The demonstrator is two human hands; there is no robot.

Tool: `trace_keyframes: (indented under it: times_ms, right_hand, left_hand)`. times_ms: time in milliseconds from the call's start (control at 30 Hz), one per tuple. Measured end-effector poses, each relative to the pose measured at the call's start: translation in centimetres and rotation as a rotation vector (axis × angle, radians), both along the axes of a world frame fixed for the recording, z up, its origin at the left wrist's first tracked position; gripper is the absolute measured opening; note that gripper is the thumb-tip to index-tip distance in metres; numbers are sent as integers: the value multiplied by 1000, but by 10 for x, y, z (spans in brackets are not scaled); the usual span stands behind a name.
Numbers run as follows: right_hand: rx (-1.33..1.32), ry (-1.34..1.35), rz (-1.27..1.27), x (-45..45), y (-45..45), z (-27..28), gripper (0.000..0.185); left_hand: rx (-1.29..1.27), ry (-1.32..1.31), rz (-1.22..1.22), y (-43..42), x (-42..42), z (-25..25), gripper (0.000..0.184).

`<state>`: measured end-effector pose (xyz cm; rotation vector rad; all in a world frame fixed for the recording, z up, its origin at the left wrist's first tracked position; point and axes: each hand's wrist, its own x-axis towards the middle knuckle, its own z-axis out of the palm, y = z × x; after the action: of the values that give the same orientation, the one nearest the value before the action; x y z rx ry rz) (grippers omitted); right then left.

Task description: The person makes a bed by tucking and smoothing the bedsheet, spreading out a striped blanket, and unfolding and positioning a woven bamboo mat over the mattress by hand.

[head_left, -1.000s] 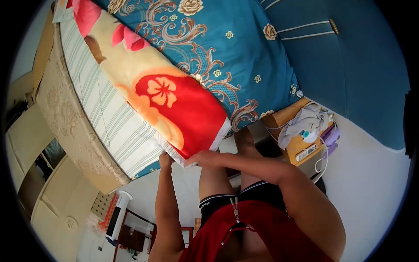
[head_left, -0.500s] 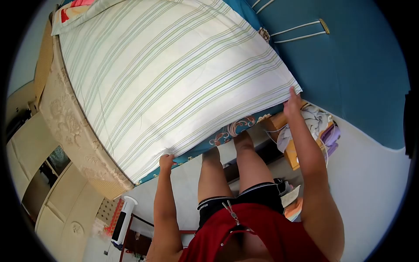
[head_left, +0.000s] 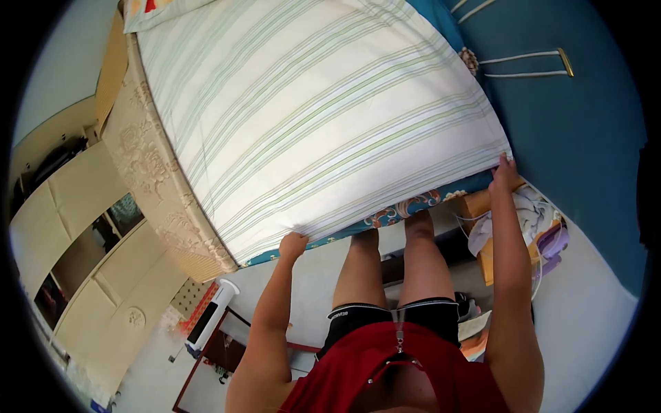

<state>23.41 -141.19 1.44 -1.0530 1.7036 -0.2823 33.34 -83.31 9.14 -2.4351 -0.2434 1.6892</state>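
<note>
A white bed sheet [head_left: 323, 117] with green and grey stripes covers most of the bed. My left hand [head_left: 294, 246] is closed on its near edge, left of my knees, and small creases run out from the grip. At the right corner, beside the blue wall, my right hand [head_left: 505, 173] pinches the sheet's hem. Below that hem shows a strip of the teal patterned mattress [head_left: 406, 208]. My knees touch or nearly touch this side of the bed.
A wooden drawer unit [head_left: 487, 265] with grey cloth and a purple item stands at right. The blue wall [head_left: 571, 138] borders the bed. Cream cabinets [head_left: 103, 289] stand at left, near a white appliance [head_left: 212, 313]. A patterned pillow [head_left: 169, 8] lies at the far end.
The view has shifted, so the bed and hands appear farther right. Both hands keep hold of the sheet's edge, and the near edge looks a little straighter.
</note>
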Motion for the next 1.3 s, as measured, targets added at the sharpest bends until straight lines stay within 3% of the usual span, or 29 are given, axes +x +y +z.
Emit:
trace_keyframes:
  times_ms: [67,100,200,300,400,433,533,567,600,667,733,800,867,933,1000,1067,1100,1133,1167,1200,1233,1267,1300]
  right_hand:
    - [17,45,44,9,12,8,35]
    - [-19,119,115,11,13,3,38]
    - [-477,282,580,14,14,6,42]
    - [-710,215,804,51,20,45,45]
    - [-323,185,846,63,17,50,44]
    - [-128,234,1105,73,15,64,41]
    - [-242,-4,1242,63,68,72,34]
    - [-134,15,1364,71,87,105,32]
    - [-239,-193,1500,64,106,113,31]
    - [-225,-368,1714,42,151,118,28]
    - [0,-414,1841,52,166,167,23]
    - [-9,-561,1784,45,179,171,21]
    - [42,-613,1714,40,179,171,18]
    - [160,-631,1637,42,165,183,16]
    - [300,-518,1565,46,135,197,15]
    - [451,-325,1505,19,121,175,18]
    - [639,-527,928,-6,125,152,20]
    - [747,-538,472,-6,105,152,23]
    - [650,-554,286,-12,78,146,25]
    - [476,-458,172,-9,54,147,24]
    - [287,-324,185,-1,32,148,21]
    - [78,-334,279,8,15,153,19]
    - [-111,-153,460,7,0,141,18]
  left_hand:
    - [25,-117,-186,18,-16,-21,30]
    - [59,-41,-157,10,-10,-19,30]
    - [23,-187,-199,-21,12,-24,30]
    - [-110,-465,-177,-78,65,-29,30]
    - [-370,-768,-97,-138,134,-45,33]
    - [-471,-784,-5,-160,160,-49,37]
    - [-785,-837,274,-230,233,-51,48]
    - [-859,-722,540,-253,255,-44,53]
    - [-922,-588,804,-275,275,-34,59]
    - [-999,-596,1047,-308,305,-20,67]
    - [-1384,-296,1195,-310,341,-30,70]
    - [-1114,-520,1114,-308,355,-13,63]
    - [-892,-725,752,-267,378,-46,56]
    - [-617,-804,605,-214,412,-78,46]
    - [-536,-715,700,-201,418,-57,36]
    - [-732,-677,1246,-183,432,-81,27]
    - [-833,-618,1294,-216,423,-57,27]
    - [-928,-552,1342,-250,412,-31,26]
    - [-942,-557,1227,-291,410,-10,27]
    - [-1140,-390,1247,-301,441,-40,26]
    - [-1190,-392,1164,-358,418,-1,29]
    - [-1058,-469,907,-376,445,-19,41]
    - [-1103,-431,896,-387,457,-24,40]
